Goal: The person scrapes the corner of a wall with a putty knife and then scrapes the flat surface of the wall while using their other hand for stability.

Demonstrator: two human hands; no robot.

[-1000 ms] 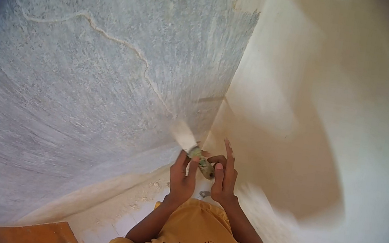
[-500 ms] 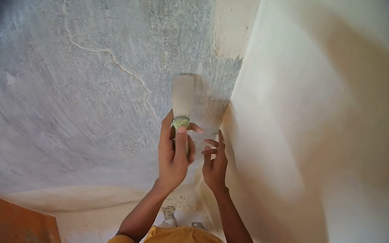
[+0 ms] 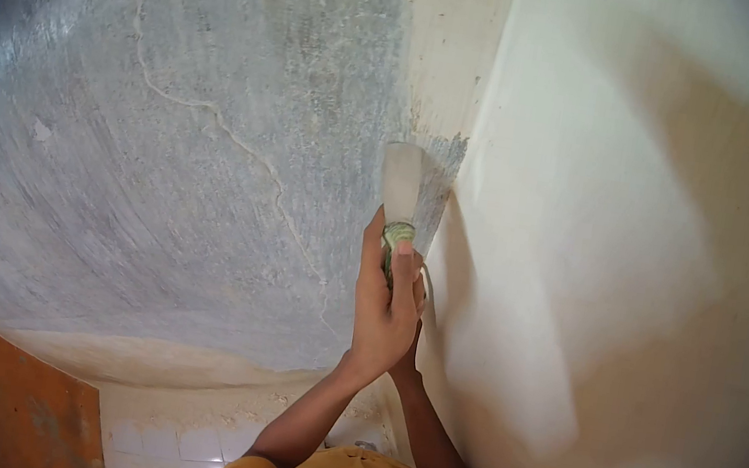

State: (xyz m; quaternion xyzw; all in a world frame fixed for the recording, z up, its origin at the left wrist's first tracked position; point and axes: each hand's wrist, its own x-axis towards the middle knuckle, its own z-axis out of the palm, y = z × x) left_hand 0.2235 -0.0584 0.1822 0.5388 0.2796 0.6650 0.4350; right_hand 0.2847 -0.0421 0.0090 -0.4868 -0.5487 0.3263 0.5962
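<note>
A putty knife (image 3: 402, 183) with a wide flat blade and a green handle is in my left hand (image 3: 386, 308). Its blade points up and lies close over the grey wall (image 3: 232, 213), just below the edge of a beige painted strip (image 3: 447, 41). My left thumb presses along the handle. Right behind the left hand and mostly covered by it is my right hand (image 3: 412, 337); its fingers are largely hidden. Both hands are near the corner where the grey wall meets a pale wall (image 3: 580, 216).
A pale crack line (image 3: 210, 105) winds down the grey surface on the left. An orange-brown panel (image 3: 12, 393) stands at lower left. Whitish floor tiles (image 3: 198, 445) with crumbs show below. Shadows fall across the pale wall.
My left hand has moved right with the putty knife, toward the corner. The right hand, apart with its fingers spread before, is now behind the left one.
</note>
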